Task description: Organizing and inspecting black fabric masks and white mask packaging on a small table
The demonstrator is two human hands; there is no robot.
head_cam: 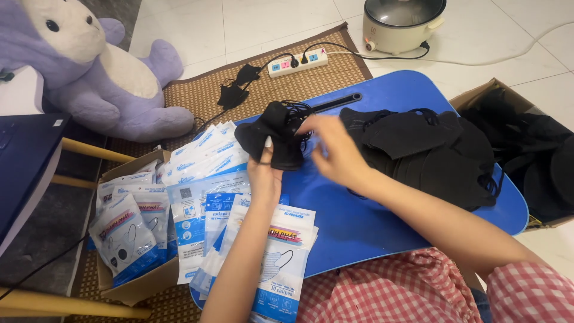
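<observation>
The left hand (pixel 265 170) grips a small stack of black face masks (pixel 272 140) above the blue tabletop (pixel 359 221), its thumb pressed over the front. The right hand (pixel 335 152) is blurred; its fingers seem to pinch the stack's ear loops. A larger pile of black masks (pixel 430 155) lies just right, and printed mask packets (pixel 206 179) spread out to the left.

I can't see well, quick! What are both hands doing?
Left hand: closed, holding black masks.
Right hand: blurred, touching those masks; grip cannot be told.
</observation>
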